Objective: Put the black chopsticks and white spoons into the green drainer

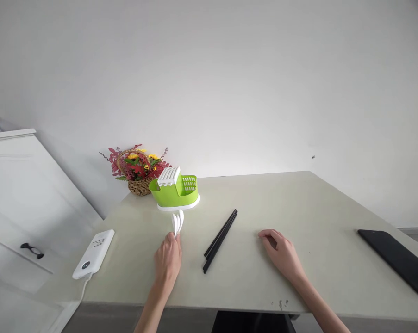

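My left hand (167, 261) is closed around the handles of white plastic spoons (177, 222), whose bowls point up toward a green cutlery holder (176, 194) with a white slotted lid, standing on the table (250, 286) just beyond. Black chopsticks (220, 239) lie on the table between my hands. My right hand (281, 254) rests palm down on the tabletop to the right of the chopsticks, fingers loosely curled and holding nothing.
A wicker basket of red and yellow flowers (136, 169) stands at the back left corner. A white power bank (94, 253) lies at the left edge. A black flat device (396, 261) lies at the right edge. A white cabinet (21, 194) stands left.
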`<state>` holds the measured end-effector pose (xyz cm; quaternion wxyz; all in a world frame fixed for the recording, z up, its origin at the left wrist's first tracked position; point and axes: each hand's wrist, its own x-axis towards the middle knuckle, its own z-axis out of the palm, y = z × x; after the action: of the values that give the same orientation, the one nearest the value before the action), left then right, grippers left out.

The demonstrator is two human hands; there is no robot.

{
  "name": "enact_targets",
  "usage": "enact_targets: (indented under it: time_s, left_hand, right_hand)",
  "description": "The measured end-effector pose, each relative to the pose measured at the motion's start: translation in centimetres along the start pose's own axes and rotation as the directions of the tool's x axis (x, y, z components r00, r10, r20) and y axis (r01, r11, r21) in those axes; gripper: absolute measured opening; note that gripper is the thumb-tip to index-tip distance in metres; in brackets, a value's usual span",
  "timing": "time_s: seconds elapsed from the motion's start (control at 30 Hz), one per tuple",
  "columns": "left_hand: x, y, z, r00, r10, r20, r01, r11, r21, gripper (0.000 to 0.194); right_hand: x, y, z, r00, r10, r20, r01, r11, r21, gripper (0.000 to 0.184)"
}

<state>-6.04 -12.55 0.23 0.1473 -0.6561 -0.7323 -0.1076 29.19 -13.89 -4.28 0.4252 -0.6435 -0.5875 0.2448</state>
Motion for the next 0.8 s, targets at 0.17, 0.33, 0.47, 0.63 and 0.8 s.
enact_targets:
  time_s: [0.17, 0.33, 0.47, 0.63, 0.8]
  left_hand:
    - [-0.3, 1.4, -0.6, 0.997, 0.024, -0.071, -0.031, 0.995, -0.094, 0.034]
    - [-1.3, 7.1, -3.2, 0.992, 0.122, 0.013, -0.116, 0.969, -0.220, 0.027]
    - [-2.1, 12.5, -4.8, 0.955, 0.287, 0.077, -0.261, 0.934, -0.245, 0.026]
    - [-2.6, 16.2, -4.7, 0.890, 0.441, 0.115, -0.419, 0.891, -0.175, 0.025]
    - [-2.8, 17.6, -4.3, 0.868, 0.485, 0.107, -0.468, 0.871, -0.148, 0.027]
  right_hand:
    - [0.1, -0.2, 0.0, 1.000, -0.015, -0.003, 0.015, 1.000, -0.002, 0.026]
    - [0.0, -0.2, -0.1, 1.000, -0.010, -0.008, 0.010, 1.000, -0.006, 0.026]
    - [0.0, -0.3, -0.1, 1.000, 0.005, -0.013, -0.005, 1.000, 0.007, 0.027]
    - [0.0, -0.4, -0.1, 1.000, -0.020, -0.024, 0.020, 1.000, -0.002, 0.028]
    - [0.1, -0.5, -0.1, 0.998, -0.032, -0.052, 0.032, 0.999, 0.002, 0.029]
